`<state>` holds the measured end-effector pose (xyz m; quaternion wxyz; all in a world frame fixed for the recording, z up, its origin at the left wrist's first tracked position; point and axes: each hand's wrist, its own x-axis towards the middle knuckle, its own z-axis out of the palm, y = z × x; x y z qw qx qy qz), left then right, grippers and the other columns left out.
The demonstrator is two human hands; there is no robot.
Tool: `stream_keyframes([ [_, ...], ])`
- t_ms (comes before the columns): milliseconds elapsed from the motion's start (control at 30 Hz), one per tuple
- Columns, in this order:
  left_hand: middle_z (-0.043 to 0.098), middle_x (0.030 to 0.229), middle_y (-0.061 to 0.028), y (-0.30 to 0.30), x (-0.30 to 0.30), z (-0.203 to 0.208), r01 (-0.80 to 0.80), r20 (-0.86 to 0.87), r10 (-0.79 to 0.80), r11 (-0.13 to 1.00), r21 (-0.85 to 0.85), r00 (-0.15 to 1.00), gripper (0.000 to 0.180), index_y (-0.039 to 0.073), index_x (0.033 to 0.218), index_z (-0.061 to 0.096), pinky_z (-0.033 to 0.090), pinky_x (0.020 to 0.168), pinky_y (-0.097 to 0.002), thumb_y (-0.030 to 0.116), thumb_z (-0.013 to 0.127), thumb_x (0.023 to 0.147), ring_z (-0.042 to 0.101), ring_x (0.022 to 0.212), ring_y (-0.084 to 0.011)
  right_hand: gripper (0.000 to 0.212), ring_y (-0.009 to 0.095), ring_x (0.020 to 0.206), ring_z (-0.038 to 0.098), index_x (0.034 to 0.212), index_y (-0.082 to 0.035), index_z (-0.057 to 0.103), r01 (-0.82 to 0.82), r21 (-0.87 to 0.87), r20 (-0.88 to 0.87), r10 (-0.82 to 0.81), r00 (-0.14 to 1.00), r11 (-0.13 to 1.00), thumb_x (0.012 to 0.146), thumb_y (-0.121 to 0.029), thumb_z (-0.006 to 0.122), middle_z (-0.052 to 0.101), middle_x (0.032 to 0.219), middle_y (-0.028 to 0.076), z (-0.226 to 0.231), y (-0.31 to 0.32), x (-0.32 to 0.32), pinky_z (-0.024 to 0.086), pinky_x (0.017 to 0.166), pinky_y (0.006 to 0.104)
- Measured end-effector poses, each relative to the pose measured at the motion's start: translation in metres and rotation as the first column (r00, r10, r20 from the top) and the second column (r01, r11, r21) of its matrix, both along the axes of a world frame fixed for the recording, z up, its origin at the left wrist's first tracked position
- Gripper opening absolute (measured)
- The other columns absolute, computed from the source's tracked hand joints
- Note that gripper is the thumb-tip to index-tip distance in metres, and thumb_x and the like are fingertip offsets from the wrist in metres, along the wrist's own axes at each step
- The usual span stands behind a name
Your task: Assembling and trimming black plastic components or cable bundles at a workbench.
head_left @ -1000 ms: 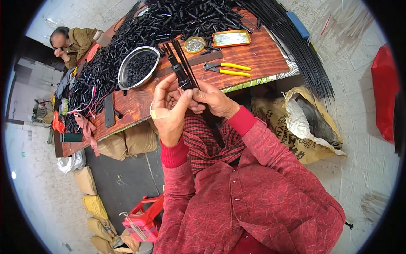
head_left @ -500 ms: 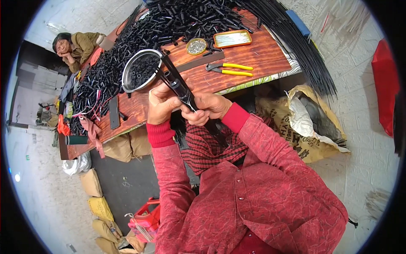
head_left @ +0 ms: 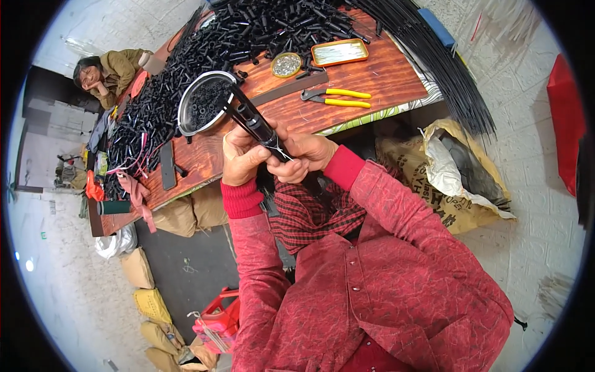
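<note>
In front of me, over the table's near edge, I hold up a black tube with thin black ribs [head_left: 259, 129], tilted up to the left. My left hand [head_left: 243, 154] is closed round its upper part, thumb along the side. Lower down, the fingers of my right hand [head_left: 302, 158] are pinched on the same piece. A thin pale strand or wire [head_left: 284, 153] shows between the two hands; its ends are hidden. Just beyond the piece stands a steel bowl [head_left: 183, 115] holding small black rings.
A large heap of black tubular parts [head_left: 273, 28] covers the back of the wooden table [head_left: 396, 77]. Yellow-handled pliers [head_left: 347, 98], a round dish of metal bits [head_left: 286, 64] and a tray of pale pins [head_left: 339, 53] lie rightward. Long black rods [head_left: 434, 68] hang over the right edge. Another person [head_left: 114, 71] leans at far left.
My left hand has shifted slightly right and closer to my right hand, and the held piece's ribs have swung a little. My right hand stays nearly in place.
</note>
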<state>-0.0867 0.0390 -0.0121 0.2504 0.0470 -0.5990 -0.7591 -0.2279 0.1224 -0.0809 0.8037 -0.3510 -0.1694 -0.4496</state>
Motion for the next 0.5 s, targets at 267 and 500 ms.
stream_keyframes([
  [267,0.066,0.102,-0.0138,-0.007,0.001,-0.014,-0.053,0.041,0.053,0.999,0.007,0.998,0.054,-0.009,0.123,0.053,0.051,0.065,-0.0225,0.016,0.074,0.080,0.062,0.069,-0.0125,0.042,0.001,0.048,0.031,0.109,-0.004,0.056,0.072,0.086,-0.012,-0.071,0.997,0.994,0.097,-0.044,0.052,0.043,0.066,-0.003,-0.015,-0.011,0.001,0.023,0.041,0.0173],
  [500,0.066,0.108,-0.0178,-0.014,-0.005,-0.014,0.025,0.090,-0.028,0.999,0.032,0.996,0.056,-0.009,0.125,0.053,0.054,0.065,-0.0231,0.008,0.074,0.076,0.065,0.071,-0.0140,0.045,0.000,0.051,0.030,0.113,-0.003,0.059,-0.107,0.041,0.119,0.102,0.988,0.993,0.099,-0.043,0.046,0.042,0.070,-0.004,-0.027,-0.016,0.000,0.025,0.044,0.0153],
])
